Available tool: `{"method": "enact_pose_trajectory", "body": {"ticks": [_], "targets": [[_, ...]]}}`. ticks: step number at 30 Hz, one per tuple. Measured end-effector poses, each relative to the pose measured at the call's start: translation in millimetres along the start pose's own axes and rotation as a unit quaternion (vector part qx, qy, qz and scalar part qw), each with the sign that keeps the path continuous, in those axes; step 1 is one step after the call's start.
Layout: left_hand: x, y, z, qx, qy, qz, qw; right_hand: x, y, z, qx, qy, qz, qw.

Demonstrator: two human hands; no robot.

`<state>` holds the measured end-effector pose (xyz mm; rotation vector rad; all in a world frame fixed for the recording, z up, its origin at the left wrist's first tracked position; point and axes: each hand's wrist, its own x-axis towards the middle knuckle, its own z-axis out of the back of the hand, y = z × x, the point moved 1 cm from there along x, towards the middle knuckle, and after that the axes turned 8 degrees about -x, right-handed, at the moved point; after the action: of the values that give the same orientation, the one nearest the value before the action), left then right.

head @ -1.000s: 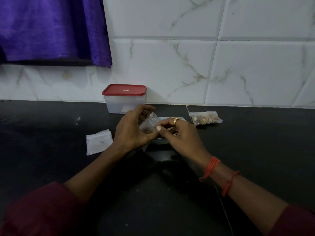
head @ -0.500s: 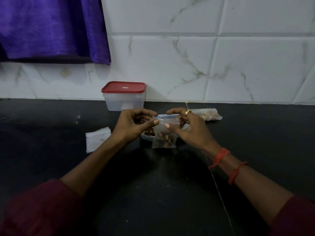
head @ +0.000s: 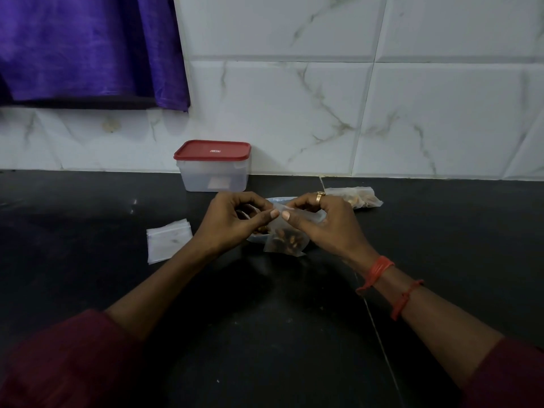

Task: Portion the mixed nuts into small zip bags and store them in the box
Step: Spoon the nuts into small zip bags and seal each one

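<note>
Both hands meet over the middle of a black counter (head: 265,334), working on one small zip bag (head: 284,241). Left hand (head: 232,222) pinches the bag's top edge between thumb and forefinger, the other fingers curled. Right hand (head: 323,225), wearing a gold ring (head: 319,197), pinches the same edge just beside it, so the two thumb tips almost touch. The bag hangs upright from this grip, with a dark cluster of mixed nuts settled at its bottom. Holding it by the top keeps the nuts away from the seal, and the paired pinches suggest the zip strip is being pressed closed, though the strip itself is too small to make out.

Directly behind and under the bag sits a pale shallow dish (head: 279,199), mostly hidden by the hands; it appears to hold the loose nuts.

To the left, near the left wrist, lies a small stack of empty zip bags (head: 169,241), within easy reach for the next portion. To the right, just past the right hand, a filled bag (head: 357,197) lies flat on the counter.

Further back, against the marble-patterned tiled wall, stands the clear storage box (head: 213,169) with its red lid on, so no bag can go in yet. A purple curtain (head: 88,45) hangs at upper left.
</note>
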<state>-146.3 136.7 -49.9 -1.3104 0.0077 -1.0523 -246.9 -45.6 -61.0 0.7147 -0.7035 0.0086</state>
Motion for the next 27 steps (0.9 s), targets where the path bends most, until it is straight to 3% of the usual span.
{"method": "enact_pose_trajectory", "body": {"ticks": [17,27], "targets": [[-1.4,-0.2,0.1,0.032,0.01,-0.013,0.999,1.4,2.5,-1.8,-0.02,0.019,0.052,0.998],[-0.8,1.0,1.0,0.014,0.011,-0.004,1.0,5.1,1.3,0.2,-0.024,0.013,0.033,0.999]]}}
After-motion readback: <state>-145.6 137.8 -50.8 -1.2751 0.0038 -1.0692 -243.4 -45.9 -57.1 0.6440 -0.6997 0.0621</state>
